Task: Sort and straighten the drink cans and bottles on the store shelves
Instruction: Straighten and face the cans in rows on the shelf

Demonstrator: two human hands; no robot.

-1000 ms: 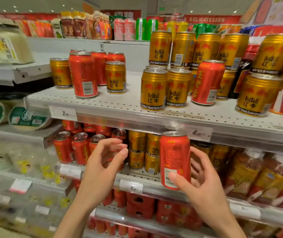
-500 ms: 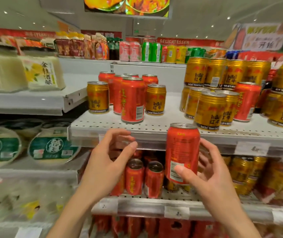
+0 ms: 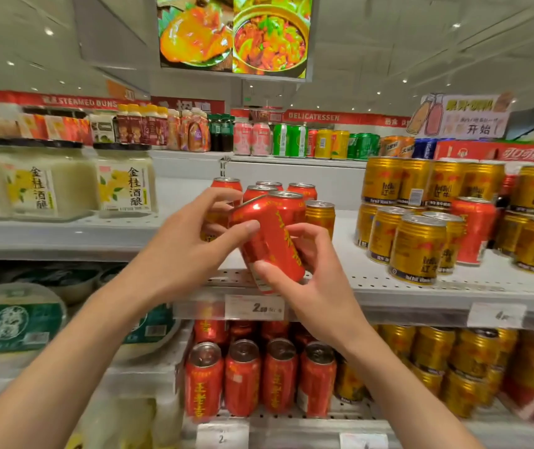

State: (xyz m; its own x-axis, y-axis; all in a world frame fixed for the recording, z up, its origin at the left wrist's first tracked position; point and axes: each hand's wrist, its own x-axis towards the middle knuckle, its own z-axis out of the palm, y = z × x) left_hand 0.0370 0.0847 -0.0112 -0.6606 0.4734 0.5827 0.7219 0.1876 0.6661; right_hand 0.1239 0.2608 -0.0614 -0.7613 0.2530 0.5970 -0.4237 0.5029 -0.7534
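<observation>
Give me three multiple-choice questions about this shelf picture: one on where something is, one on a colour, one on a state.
1. Where is the lone red can standing?
A. among the gold cans
B. by the white jars
C. on the lowest shelf

2. What colour is the held can?
A. green
B. red
C. gold

3. How is the held can positioned?
A. upright on the shelf
B. lying flat
C. tilted, gripped by both hands

Answers: 1 A, gold cans flank it on both sides. 2 B, red with yellow lettering. 3 C, the left hand and right hand wrap their fingers round it, and it leans left.
</observation>
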